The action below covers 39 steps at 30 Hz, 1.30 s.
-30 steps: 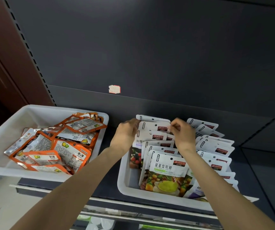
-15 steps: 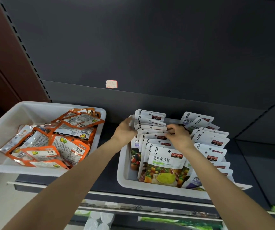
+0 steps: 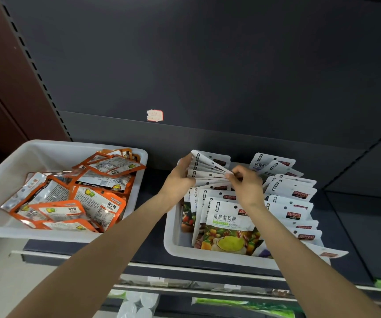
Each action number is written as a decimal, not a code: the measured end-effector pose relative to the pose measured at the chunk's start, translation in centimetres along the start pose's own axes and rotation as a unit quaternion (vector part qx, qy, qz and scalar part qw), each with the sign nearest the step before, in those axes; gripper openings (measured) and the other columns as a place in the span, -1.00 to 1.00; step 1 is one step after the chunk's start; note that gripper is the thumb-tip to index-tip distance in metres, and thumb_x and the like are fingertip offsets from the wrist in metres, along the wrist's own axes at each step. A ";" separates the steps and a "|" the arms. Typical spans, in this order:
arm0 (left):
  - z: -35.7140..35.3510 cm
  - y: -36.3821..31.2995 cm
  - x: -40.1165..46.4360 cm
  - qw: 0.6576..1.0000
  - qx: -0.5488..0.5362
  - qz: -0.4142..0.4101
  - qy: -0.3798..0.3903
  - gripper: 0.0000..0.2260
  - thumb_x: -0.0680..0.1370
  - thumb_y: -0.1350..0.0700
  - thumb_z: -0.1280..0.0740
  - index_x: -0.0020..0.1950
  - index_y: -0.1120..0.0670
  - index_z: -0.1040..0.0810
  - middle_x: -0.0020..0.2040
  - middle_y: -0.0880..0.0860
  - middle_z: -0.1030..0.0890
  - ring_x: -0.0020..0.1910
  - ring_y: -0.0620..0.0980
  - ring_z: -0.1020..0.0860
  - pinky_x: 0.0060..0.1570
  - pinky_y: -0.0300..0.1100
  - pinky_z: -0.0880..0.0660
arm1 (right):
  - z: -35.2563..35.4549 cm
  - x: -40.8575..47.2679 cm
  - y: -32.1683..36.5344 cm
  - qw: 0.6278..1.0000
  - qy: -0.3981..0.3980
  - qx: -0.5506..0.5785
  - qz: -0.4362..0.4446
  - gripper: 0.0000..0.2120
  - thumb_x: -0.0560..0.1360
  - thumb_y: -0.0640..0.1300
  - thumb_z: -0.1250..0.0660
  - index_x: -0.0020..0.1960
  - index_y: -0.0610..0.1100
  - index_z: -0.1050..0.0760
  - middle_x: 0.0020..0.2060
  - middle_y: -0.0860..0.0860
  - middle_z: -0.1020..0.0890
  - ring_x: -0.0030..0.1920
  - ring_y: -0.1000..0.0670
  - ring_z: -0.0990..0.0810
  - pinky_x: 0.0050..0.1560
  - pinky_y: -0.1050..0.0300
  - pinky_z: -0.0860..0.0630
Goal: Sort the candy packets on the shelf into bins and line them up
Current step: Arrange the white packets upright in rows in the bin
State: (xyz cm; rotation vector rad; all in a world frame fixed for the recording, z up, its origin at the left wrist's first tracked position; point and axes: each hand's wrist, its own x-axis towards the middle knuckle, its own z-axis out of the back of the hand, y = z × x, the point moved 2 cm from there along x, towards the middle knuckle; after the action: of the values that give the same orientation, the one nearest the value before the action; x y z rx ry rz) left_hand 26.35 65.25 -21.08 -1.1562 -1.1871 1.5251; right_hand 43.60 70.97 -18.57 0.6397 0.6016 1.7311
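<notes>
Two bins sit side by side on the shelf [image 3: 152,253]. Farthest left, the left bin [image 3: 6,230] holds orange candy packets [image 3: 97,203] lying jumbled and flat, not lined up; neither of your hands is near it. Moving right, your left hand [image 3: 180,180] curls round the left edge of a fanned stack of white packets [image 3: 208,171] at the back of the right bin [image 3: 173,246]. Next across, your right hand [image 3: 247,187] pinches the stack's right edge, where the tops bunch together. The stack lies directly between your hands, its long axis running left to right across the bin, so I'd judge that squaring it calls for pressing both edges inward evenly. In front of your hands, the star gummy packet [image 3: 226,228] leads that row, upright. Furthest right, a second row of white packets [image 3: 290,198] stands just beside your right wrist.
</notes>
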 end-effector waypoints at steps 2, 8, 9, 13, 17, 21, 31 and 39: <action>0.4 0.5 0.1 0.997 0.073 0.016 0.012 -0.41 0.49 0.30 -0.28 0.45 -0.12 -0.28 0.29 -0.07 -0.50 0.19 -0.12 -0.50 0.21 -0.14 -0.47 | 0.1 -0.3 -0.5 0.999 0.036 -0.022 -0.014 -0.85 0.56 -0.18 -0.28 0.05 -0.24 -0.53 -0.05 -0.13 -0.64 -0.03 -0.08 -0.60 -0.06 0.19 -0.43; 0.7 0.9 -0.2 0.989 0.146 0.024 0.013 -0.42 0.53 0.22 -0.29 0.51 -0.03 -0.20 0.32 -0.04 -0.49 0.26 -0.06 -0.48 0.30 -0.03 -0.43 | 1.4 -0.7 -0.3 0.986 0.147 -0.077 -0.030 -0.59 0.61 -0.04 -0.19 0.41 -0.14 -0.28 0.14 -0.11 -0.60 0.15 -0.10 -0.54 0.10 0.12 -0.42; 0.7 0.9 -0.5 0.988 0.153 0.019 0.013 -0.44 0.53 0.21 -0.29 0.50 -0.02 -0.21 0.31 -0.04 -0.50 0.25 -0.05 -0.49 0.29 -0.03 -0.44 | 1.5 -1.0 -0.2 0.983 0.164 -0.076 -0.023 -0.57 0.60 0.03 -0.18 0.42 -0.11 -0.28 0.19 -0.09 -0.58 0.19 -0.09 -0.53 0.11 0.12 -0.41; 0.6 0.8 -1.6 0.977 0.211 -0.020 0.005 -0.57 0.54 0.24 -0.30 0.40 0.09 -0.36 0.24 0.04 -0.53 0.21 0.01 -0.51 0.17 -0.15 -0.46 | 1.9 -2.2 0.1 0.958 0.259 -0.123 -0.013 -0.36 0.48 0.27 -0.24 0.44 -0.03 -0.24 0.30 0.00 -0.46 0.29 -0.04 -0.44 0.19 0.10 -0.39; 0.9 0.4 -2.3 0.953 0.297 -0.037 -0.036 -0.60 0.51 0.18 -0.40 0.31 0.14 -0.39 0.10 0.09 -0.58 0.09 0.04 -0.56 0.02 -0.18 -0.50 | 1.9 -2.9 -0.1 0.927 0.300 -0.221 0.028 -0.46 0.42 0.07 -0.44 0.35 0.00 -0.41 0.10 0.00 -0.45 0.18 -0.04 -0.45 0.14 0.07 -0.43; 0.4 -0.1 -2.9 0.917 0.392 -0.055 -0.051 -0.73 0.52 0.17 -0.38 0.21 0.10 -0.47 0.03 0.10 -0.60 -0.02 0.07 -0.59 -0.05 -0.04 -0.56 | 1.0 -3.9 -0.3 0.956 0.207 -0.207 0.010 -0.84 0.50 -0.13 -0.38 0.07 -0.04 -0.57 0.06 -0.03 -0.60 0.07 -0.06 -0.55 0.00 0.04 -0.50; 0.2 -2.1 -2.9 0.941 0.307 -0.133 0.041 -0.78 0.59 0.26 -0.25 0.19 0.16 -0.59 0.18 0.08 -0.60 0.17 -0.01 -0.54 0.07 -0.40 -0.35 | -0.6 -6.9 1.1 0.976 0.104 -0.161 0.107 -0.70 0.45 -0.13 -0.42 0.17 -0.03 -0.52 0.16 0.00 -0.51 0.19 -0.04 -0.47 0.09 0.01 -0.47; -0.5 0.6 -3.3 0.999 0.050 -0.004 0.011 -0.65 0.63 0.09 -0.18 0.42 0.05 -0.37 0.23 -0.03 -0.52 0.23 -0.03 -0.50 0.25 -0.12 -0.41 | -0.9 -5.6 -1.8 0.982 0.102 0.097 -0.124 -0.07 0.40 0.19 -0.40 0.55 -0.05 0.05 0.46 -0.02 -0.27 0.47 -0.06 -0.22 0.44 -0.11 -0.23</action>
State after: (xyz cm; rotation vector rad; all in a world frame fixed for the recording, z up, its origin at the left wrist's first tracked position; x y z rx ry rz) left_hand 27.46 62.03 -21.23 -1.0965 -1.0869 1.5441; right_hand 45.39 65.87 -21.06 0.4998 0.9629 1.5235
